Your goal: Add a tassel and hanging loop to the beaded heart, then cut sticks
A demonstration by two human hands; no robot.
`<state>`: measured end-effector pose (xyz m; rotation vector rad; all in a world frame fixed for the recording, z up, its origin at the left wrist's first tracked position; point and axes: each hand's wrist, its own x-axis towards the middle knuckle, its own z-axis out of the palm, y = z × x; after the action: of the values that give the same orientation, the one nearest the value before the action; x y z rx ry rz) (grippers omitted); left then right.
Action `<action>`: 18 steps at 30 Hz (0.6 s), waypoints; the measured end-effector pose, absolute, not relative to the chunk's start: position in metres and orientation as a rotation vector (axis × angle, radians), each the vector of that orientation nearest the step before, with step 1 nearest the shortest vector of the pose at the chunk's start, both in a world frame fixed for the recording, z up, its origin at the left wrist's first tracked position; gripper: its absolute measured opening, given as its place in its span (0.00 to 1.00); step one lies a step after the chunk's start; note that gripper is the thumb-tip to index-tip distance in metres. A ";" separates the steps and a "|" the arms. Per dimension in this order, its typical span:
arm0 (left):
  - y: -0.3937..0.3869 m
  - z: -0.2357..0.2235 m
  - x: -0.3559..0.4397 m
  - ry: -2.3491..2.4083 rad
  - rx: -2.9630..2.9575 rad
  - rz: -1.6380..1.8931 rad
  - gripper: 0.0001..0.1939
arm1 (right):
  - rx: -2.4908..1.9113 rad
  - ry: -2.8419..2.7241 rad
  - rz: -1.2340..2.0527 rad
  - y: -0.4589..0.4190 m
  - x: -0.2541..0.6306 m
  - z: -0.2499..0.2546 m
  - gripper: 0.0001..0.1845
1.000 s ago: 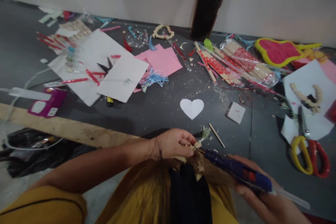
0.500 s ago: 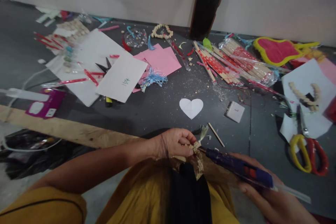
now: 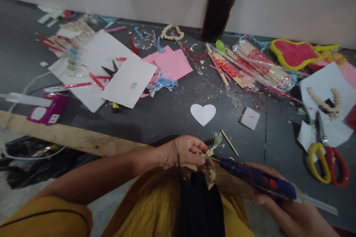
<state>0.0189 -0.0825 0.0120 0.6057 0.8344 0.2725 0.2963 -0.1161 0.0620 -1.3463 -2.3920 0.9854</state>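
Drawn slightly rightward since the frame half a second earlier: dark blue glue gun (image 3: 258,179) in the right hand (image 3: 302,214). Dark worktop (image 3: 172,126), strewn with pale crumbs toward the middle. Large white sheets (image 3: 96,50) at left, partly under a white card (image 3: 130,81) bearing handwriting. Black phone (image 3: 222,5), propped upright against the wall (image 3: 292,3). Bundle of pale, red-patterned sticks (image 3: 267,63) in clear plastic, toward the back. Right hand wrapped around the gun's body; nozzle pointing left, close to the work, contact too small to tell. Left hand (image 3: 189,152) with thumb and fingers closed in a pinch. Scissors (image 3: 325,152) at far right, one handle yellow, one red. Pink paper (image 3: 172,63), partly under a blue tassel (image 3: 162,81). Beige, crumb-coated craft piece (image 3: 210,176), held in the left hand's pinch at the worktop's near edge. White paper heart (image 3: 203,114), flat beyond that hand. White block (image 3: 250,118) with a red mark, right of the heart. Pale green tassel (image 3: 217,140) at the craft piece's far end. Thin wooden stick (image 3: 229,143), lying just right of that tassel.
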 end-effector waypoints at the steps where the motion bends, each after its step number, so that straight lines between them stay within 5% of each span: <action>1: -0.083 0.012 0.019 0.837 0.611 0.271 0.15 | -1.347 -2.396 0.986 -0.116 0.297 0.062 0.24; 18: -0.082 0.015 0.018 0.844 0.591 0.286 0.16 | -1.484 -2.354 0.973 -0.112 0.320 0.061 0.28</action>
<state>0.0183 -0.0820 0.0154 0.5908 0.8438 0.2860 0.3196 -0.1115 0.0609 -1.4840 -2.3543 0.9732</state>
